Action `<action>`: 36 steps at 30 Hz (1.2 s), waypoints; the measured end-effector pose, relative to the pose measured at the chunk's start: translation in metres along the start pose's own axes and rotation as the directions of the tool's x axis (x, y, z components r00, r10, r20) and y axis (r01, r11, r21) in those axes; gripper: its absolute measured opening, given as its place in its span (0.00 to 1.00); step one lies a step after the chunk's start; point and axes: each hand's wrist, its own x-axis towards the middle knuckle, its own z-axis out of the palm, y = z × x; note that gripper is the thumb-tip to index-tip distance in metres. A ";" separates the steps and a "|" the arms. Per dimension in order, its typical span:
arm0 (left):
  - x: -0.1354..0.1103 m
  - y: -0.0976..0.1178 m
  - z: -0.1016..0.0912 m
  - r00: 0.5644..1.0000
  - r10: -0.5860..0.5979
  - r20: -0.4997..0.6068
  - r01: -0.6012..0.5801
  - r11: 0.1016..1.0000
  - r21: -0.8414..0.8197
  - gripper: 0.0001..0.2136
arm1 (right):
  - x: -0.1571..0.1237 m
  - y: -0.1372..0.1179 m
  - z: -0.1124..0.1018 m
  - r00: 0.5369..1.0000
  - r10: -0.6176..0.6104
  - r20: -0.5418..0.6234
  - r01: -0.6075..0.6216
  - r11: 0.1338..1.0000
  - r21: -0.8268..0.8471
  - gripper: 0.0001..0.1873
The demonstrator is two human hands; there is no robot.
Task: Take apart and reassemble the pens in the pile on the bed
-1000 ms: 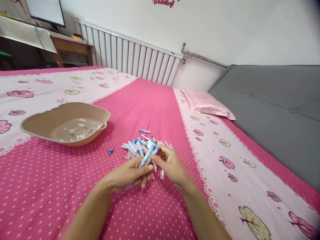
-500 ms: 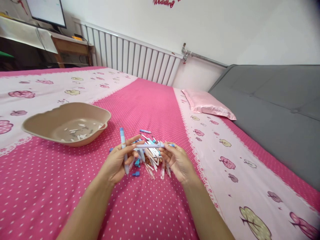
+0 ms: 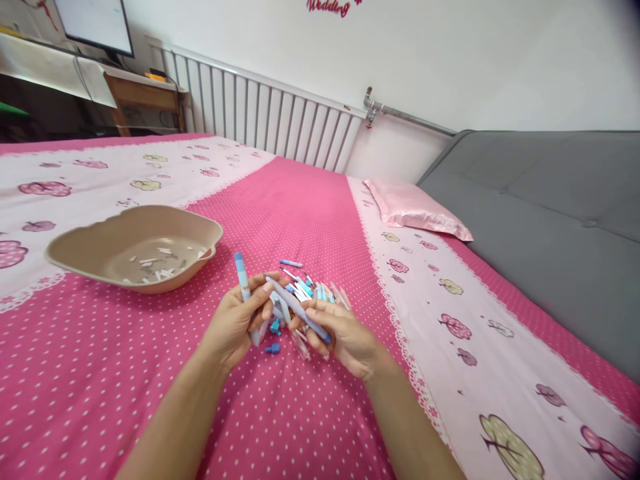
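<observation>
My left hand (image 3: 231, 330) is closed around a light-blue pen (image 3: 242, 275), whose darker blue end sticks up past the fingers. Its thumb and fingertips also touch the upper end of a lavender pen (image 3: 301, 312). That pen slants down to the right, and my right hand (image 3: 353, 339) grips its lower part. Underneath and behind both hands lies a heap of pen parts: white tubes (image 3: 303, 289), clear barrels and blue pieces, partly hidden by the fingers. A small blue part (image 3: 273, 349) rests on the sheet just below the heap.
A beige basin (image 3: 125, 227) with small white pieces inside stands to the left on the pink dotted bedsheet (image 3: 310, 207). A pink pillow (image 3: 417, 212) lies by the grey headboard (image 3: 545, 200). Beyond are a white radiator (image 3: 260, 100) and a desk with a monitor (image 3: 95, 23).
The lavender pen has swung from nearly level to slanting down to the right. My right hand has moved slightly lower and left, its fingers now wrapped further along the pen.
</observation>
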 end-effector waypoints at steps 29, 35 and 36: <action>-0.001 -0.004 0.008 0.954 0.032 -0.299 0.004 0.993 0.121 0.15 | -0.004 0.001 0.006 0.850 -0.523 0.061 0.231 0.266 -0.936 0.12; -0.001 -0.004 0.008 0.926 0.116 -0.359 0.000 0.952 0.306 0.16 | -0.003 0.004 0.000 0.732 -0.677 0.072 0.226 0.142 -0.964 0.13; -0.001 -0.003 0.008 0.927 0.125 -0.354 -0.011 0.951 0.308 0.15 | -0.003 0.003 0.000 0.725 -0.685 0.068 0.225 0.142 -0.964 0.13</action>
